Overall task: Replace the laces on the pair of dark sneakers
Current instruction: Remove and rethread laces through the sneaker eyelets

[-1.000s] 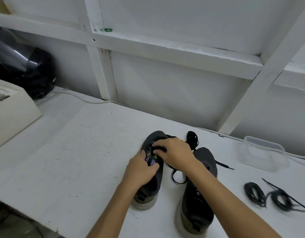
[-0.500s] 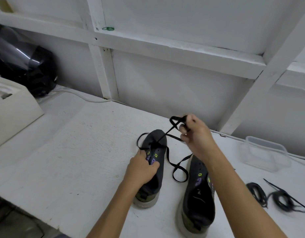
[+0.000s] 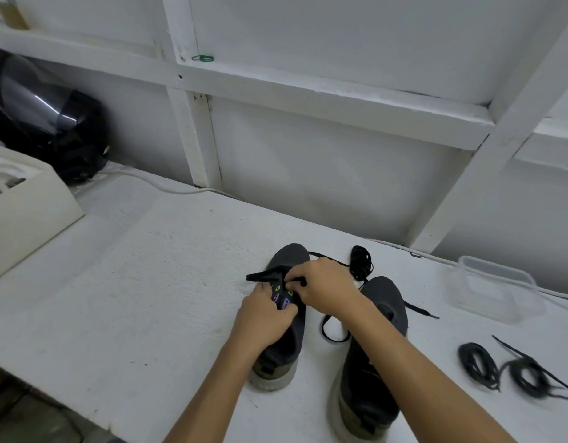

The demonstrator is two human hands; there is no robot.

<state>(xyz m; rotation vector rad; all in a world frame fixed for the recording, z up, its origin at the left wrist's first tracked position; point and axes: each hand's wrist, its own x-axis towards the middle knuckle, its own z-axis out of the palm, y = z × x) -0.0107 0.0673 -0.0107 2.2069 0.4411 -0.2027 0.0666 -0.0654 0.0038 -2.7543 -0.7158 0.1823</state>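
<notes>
Threading goes best with the left dark grey knit sneaker (image 3: 287, 330) pinned on the white tabletop (image 3: 148, 282), as the left hand (image 3: 265, 318) grips its throat. The right hand (image 3: 324, 289) pinches the flat black lace (image 3: 263, 276) at 12 o'clock of the coloured eyelets (image 3: 284, 298); keep it untwisted.

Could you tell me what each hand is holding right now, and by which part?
The right hand pinches the black lace at the eyelets near the toe. The left hand grips the left sneaker at its eyelet panel.
</notes>
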